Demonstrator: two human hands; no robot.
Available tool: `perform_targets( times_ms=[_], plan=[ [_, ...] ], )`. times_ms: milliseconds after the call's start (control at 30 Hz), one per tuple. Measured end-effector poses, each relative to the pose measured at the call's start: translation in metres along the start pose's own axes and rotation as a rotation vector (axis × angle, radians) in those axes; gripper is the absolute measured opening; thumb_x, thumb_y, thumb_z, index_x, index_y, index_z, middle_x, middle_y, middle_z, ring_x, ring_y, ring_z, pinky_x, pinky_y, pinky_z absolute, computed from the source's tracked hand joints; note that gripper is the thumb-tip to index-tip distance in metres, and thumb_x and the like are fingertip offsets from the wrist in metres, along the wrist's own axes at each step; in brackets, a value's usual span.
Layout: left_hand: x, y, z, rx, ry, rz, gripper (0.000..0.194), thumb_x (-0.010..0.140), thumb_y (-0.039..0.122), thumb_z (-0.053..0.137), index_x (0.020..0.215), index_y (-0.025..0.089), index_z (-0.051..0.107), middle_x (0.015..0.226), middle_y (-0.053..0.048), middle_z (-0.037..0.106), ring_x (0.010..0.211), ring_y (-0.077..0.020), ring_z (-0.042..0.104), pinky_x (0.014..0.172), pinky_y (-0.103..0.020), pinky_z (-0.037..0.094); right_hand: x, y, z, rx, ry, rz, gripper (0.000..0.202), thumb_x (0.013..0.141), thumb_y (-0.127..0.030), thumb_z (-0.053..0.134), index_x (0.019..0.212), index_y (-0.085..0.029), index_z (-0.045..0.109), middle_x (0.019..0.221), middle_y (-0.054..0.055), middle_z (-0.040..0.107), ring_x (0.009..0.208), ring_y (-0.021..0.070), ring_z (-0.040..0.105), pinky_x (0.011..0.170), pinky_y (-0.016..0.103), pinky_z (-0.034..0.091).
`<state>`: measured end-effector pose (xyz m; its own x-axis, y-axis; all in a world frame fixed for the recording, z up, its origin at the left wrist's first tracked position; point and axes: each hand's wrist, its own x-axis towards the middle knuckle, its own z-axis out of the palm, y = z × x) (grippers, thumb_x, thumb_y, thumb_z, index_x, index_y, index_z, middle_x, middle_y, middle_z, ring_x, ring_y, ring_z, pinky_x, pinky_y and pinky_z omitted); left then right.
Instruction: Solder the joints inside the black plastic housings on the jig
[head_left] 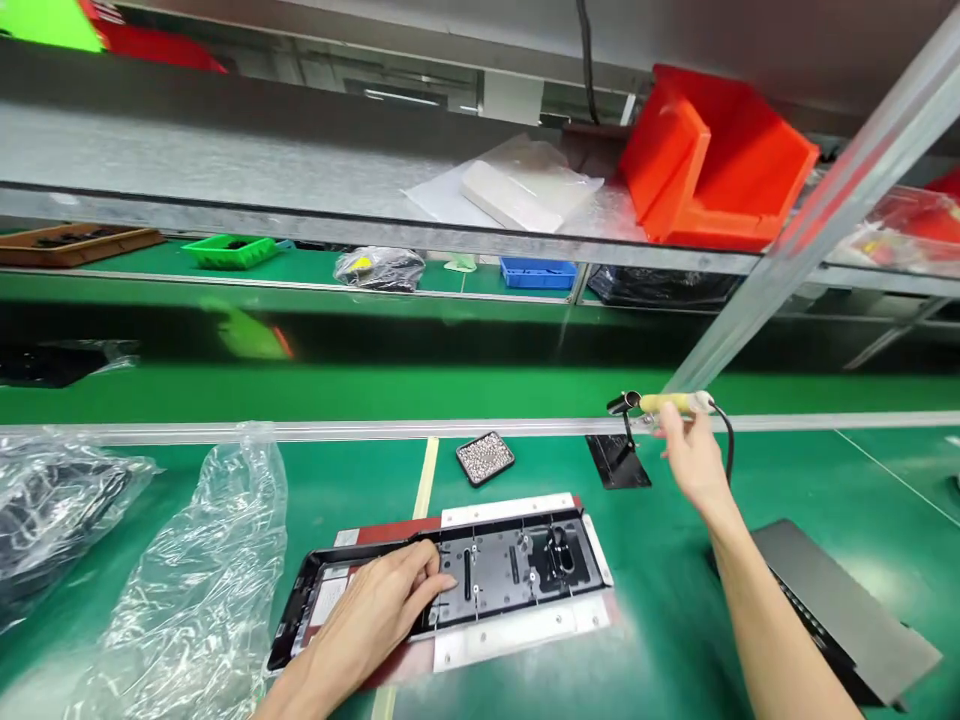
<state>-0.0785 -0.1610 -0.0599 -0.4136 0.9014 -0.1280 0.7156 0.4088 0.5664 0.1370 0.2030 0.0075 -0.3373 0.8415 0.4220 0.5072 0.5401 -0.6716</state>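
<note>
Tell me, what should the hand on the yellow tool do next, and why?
Maybe the right hand should ease the yellow tool off its stand: it grips the tool, whose front end sits there, and the left hand rests on the black casing.

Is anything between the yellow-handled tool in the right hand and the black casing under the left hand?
Yes: the black stand, at the tip end of the tool, sits roughly between the right hand and the casing. The left hand also covers part of it.
</note>
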Motion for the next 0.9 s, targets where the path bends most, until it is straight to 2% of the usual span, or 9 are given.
perform_targets(
  times_ms=[67,200,267,367,500,633,733,800,900],
  plan=[
    [0.0,0.002,-0.002,0.053,-0.021,0.001,0.034,0.104,0.05,0.037,0.087,0.023,0.049,0.081,0.001,0.063,0.069,-0.0185,0.059,0.066,-0.028,0.036,-0.028,0.0,-0.004,-0.024,-0.15,0.064,0.054,0.098,-0.062,0.038,0.108,-0.015,0.062,0.085,0.01,0.072,0.071,0.0209,0.064,0.07,0.033,0.045],
    [-0.005,0.006,-0.008,0.109,-0.009,0.011,0.032,0.104,0.048,0.037,0.09,0.023,0.052,0.084,0.0,0.064,0.072,-0.0188,0.061,0.066,-0.029,0.037,-0.086,-0.025,-0.004,-0.033,-0.435,0.025,0.05,0.101,-0.058,0.031,0.09,-0.022,0.064,0.073,0.002,0.068,0.067,0.0187,0.062,0.066,0.029,0.041],
    [-0.012,0.006,-0.013,0.099,0.04,0.001,0.034,0.104,0.05,0.036,0.091,0.023,0.053,0.085,0.0,0.064,0.071,-0.0179,0.061,0.067,-0.029,0.039,-0.11,-0.04,-0.002,-0.035,-0.555,-0.017,0.047,0.102,-0.055,0.031,0.092,-0.023,0.063,0.066,-0.002,0.064,0.06,0.0174,0.06,0.061,0.028,0.037],
    [-0.027,0.002,-0.021,0.066,0.167,-0.053,0.036,0.104,0.052,0.036,0.093,0.024,0.056,0.087,0.001,0.065,0.068,-0.0153,0.058,0.066,-0.027,0.042,-0.134,-0.056,0.007,-0.046,-0.658,-0.059,0.041,0.103,-0.053,0.031,0.104,-0.025,0.061,0.061,-0.004,0.06,0.057,0.0182,0.059,0.06,0.027,0.035],
    [-0.052,-0.014,-0.028,0.023,0.359,-0.14,0.037,0.1,0.056,0.043,0.092,0.023,0.06,0.086,0.0,0.066,0.063,-0.0137,0.053,0.061,-0.025,0.043,-0.151,-0.057,0.03,-0.17,-0.656,-0.182,0.045,0.1,-0.052,0.041,0.129,-0.018,0.051,0.059,-0.002,0.061,0.055,0.0213,0.062,0.06,0.028,0.033],
    [-0.075,-0.032,-0.039,0.064,0.594,-0.333,0.038,0.094,0.059,0.05,0.097,0.023,0.063,0.086,-0.001,0.067,0.063,-0.0148,0.054,0.06,-0.026,0.044,-0.157,-0.056,0.044,-0.234,-0.62,-0.249,0.034,0.102,-0.032,0.035,0.129,-0.017,0.047,0.056,-0.002,0.059,0.051,0.0211,0.061,0.057,0.028,0.032],
    [-0.089,-0.041,-0.053,0.1,0.74,-0.524,0.038,0.092,0.061,0.053,0.098,0.024,0.063,0.088,-0.002,0.066,0.068,-0.0169,0.057,0.063,-0.029,0.047,-0.155,-0.061,0.04,-0.237,-0.618,-0.255,0.032,0.103,-0.031,0.033,0.129,-0.019,0.047,0.054,-0.004,0.057,0.048,0.0197,0.058,0.057,0.028,0.031],
    [-0.096,-0.047,-0.062,0.137,0.772,-0.609,0.038,0.093,0.061,0.051,0.103,0.026,0.062,0.093,-0.001,0.064,0.07,-0.0176,0.059,0.068,-0.031,0.05,-0.153,-0.065,0.033,-0.245,-0.603,-0.274,0.031,0.103,-0.031,0.033,0.128,-0.019,0.048,0.052,-0.005,0.055,0.046,0.019,0.057,0.056,0.028,0.03],
    [-0.102,-0.057,-0.069,0.285,0.71,-0.681,0.045,0.095,0.064,0.044,0.116,0.027,0.058,0.105,-0.004,0.06,0.088,-0.0229,0.064,0.072,-0.035,0.053,-0.15,-0.068,0.023,-0.256,-0.556,-0.31,0.03,0.103,-0.031,0.034,0.123,-0.018,0.051,0.05,-0.006,0.052,0.042,0.0173,0.053,0.052,0.027,0.029]
  ],
)
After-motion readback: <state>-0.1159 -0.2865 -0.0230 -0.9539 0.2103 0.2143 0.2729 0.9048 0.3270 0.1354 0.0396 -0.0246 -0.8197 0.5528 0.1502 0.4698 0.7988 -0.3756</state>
